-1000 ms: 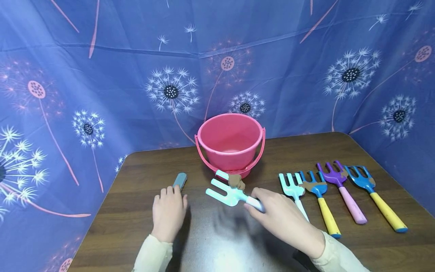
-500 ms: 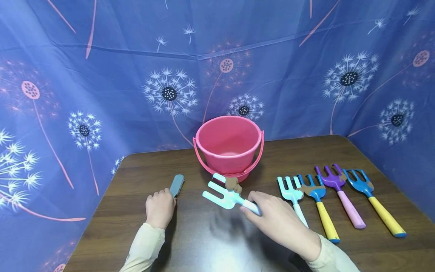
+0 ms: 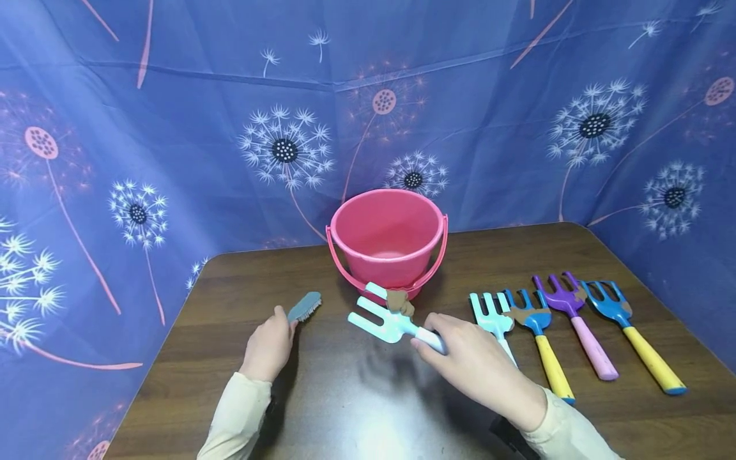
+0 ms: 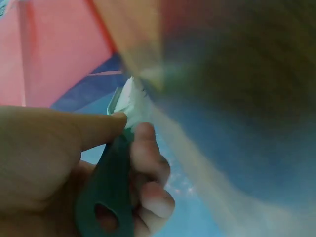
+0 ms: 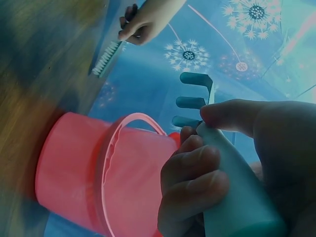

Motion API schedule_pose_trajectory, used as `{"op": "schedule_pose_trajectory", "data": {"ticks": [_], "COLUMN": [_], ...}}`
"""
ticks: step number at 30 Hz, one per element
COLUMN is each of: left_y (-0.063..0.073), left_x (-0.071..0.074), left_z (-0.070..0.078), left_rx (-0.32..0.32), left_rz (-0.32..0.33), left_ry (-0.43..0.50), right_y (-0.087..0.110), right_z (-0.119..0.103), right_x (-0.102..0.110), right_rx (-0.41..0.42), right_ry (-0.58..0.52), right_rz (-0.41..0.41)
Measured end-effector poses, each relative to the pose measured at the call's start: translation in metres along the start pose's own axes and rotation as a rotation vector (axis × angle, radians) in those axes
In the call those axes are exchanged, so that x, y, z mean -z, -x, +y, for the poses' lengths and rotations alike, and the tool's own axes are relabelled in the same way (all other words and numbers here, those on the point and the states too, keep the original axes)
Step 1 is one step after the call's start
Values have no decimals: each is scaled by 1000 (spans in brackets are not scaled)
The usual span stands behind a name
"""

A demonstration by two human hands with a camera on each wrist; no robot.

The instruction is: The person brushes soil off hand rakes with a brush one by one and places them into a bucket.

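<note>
Head view: hands apart. Left hand (image 3: 267,350) grips the brush (image 3: 305,307), bristles toward the fork (image 3: 393,326), apparently ready to scrub. Right hand (image 3: 474,361) holds that fork above the table (image 3: 241,281), brown patch (image 3: 398,301) uppermost, presumably exposed for cleaning. Bucket (image 3: 376,271) beyond, between the hands; other forks (image 3: 586,338) right of the right hand, seemingly set aside.

Left wrist view: I see thumb (image 4: 101,129) and curled fingers (image 4: 155,200) clasping the brush.

Right wrist view: fingers wrap the fork handle (image 5: 237,182).
</note>
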State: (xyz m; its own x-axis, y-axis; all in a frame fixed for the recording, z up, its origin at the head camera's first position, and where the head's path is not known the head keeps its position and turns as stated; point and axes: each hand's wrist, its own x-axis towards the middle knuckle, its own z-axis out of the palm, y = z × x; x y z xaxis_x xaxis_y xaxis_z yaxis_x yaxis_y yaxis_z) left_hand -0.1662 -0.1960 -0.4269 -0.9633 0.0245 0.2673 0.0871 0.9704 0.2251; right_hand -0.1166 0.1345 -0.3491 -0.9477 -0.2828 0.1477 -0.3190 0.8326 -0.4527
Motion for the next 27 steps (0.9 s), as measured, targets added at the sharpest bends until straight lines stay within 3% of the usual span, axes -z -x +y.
{"op": "schedule_pose_trajectory", "data": {"ticks": [3, 5, 14, 18, 22, 27], "left_y": [-4, -6, -2, -2, -6, -12], "left_x": [11, 19, 55, 70, 81, 88], "left_z": [3, 5, 26, 39, 55, 78], "left_rx": [-7, -17, -93, -126, -201, -303], "left_rz": [-52, -48, 238, 308, 358, 458], "left_ry": [69, 99, 49, 16, 2, -18], "right_y": [-1, -2, -8, -10, -14, -20], "right_z": [2, 2, -5, -9, -8, -1], "right_x": [2, 2, 2, 4, 6, 6], "right_rx": [5, 7, 3, 26, 78, 241], "right_ry": [9, 6, -21, 8, 60, 195], "right_rz": [9, 9, -38, -22, 28, 197]}}
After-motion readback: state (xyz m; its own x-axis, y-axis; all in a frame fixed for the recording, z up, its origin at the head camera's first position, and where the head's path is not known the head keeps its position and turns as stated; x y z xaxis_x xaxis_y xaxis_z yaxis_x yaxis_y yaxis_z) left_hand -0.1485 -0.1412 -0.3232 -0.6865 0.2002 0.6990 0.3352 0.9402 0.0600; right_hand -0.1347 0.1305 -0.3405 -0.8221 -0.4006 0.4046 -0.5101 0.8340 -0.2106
